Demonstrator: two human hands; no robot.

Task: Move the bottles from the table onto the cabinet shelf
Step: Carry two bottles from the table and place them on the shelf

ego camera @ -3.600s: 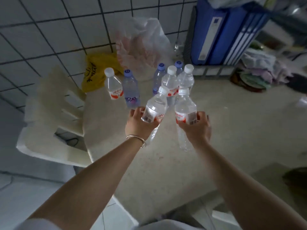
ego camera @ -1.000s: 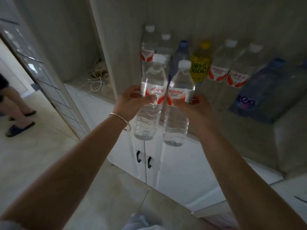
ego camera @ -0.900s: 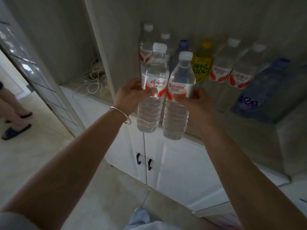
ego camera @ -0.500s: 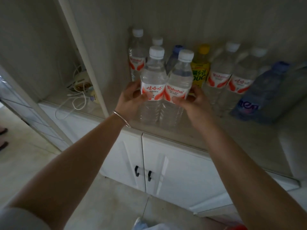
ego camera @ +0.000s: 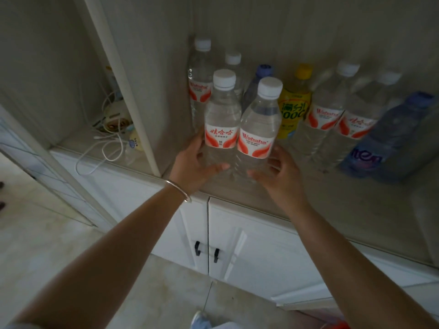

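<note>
— Where are the two bottles being handled?

— Both are stood upright on the cabinet shelf (ego camera: 332, 200), near its front edge, side by side and touching. The left bottle (ego camera: 221, 119) carries a red-and-white label in Chinese characters; the right bottle (ego camera: 259, 129) is labelled Wahaha. Both are capped in white.

— And how are they held?

— The left hand (ego camera: 194, 169) is curled loosely round the lower part of the left bottle, thumb laid across its front. The right hand (ego camera: 282, 176) is cupped at the base of the right bottle, fingers bent against its side. Whether either grip is firm or only resting cannot be told. A thin bracelet (ego camera: 179, 191) is worn on the left wrist.

— What is seen around them?

— Farther back, a row of bottles is lined up along the shelf: two white-capped ones (ego camera: 200, 86) at the far left, a blue-capped one (ego camera: 257, 86), a yellow bottle (ego camera: 294, 108), two more red-labelled ones (ego camera: 325, 112), and a blue-tinted bottle (ego camera: 384, 141) at the right. Left of the upright divider (ego camera: 126, 91), tangled white cables (ego camera: 107, 148) are seen. Below the shelf, white doors with black handles (ego camera: 206, 251) are shown.
</note>
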